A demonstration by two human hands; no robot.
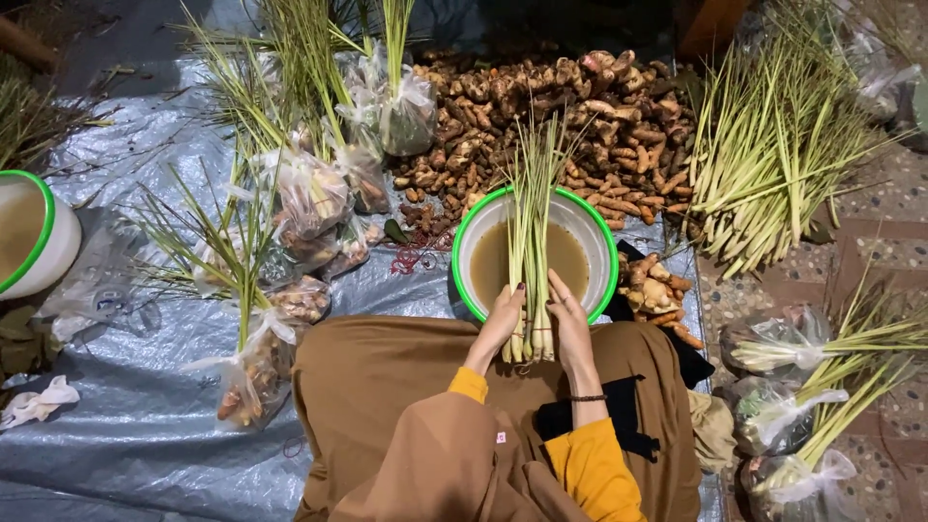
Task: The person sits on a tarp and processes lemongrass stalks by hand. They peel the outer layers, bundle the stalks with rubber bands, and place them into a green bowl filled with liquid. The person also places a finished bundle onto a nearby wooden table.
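A bundle of lemongrass stalks (531,227) lies across a white basin with a green rim (462,253) holding murky brown water. Their pale root ends rest at the basin's near edge, over my lap. My left hand (501,321) cups the left side of the root ends. My right hand (568,314) presses against the right side, so both hands hold the bundle between them. A beaded bracelet sits on my right wrist.
A pile of ginger-like roots (541,111) lies beyond the basin. Loose lemongrass (773,155) is heaped at the right. Tied clear bags with roots and stalks (309,198) stand at the left, more bags (793,406) at the right. A second basin (29,242) sits far left on the grey tarp (126,435).
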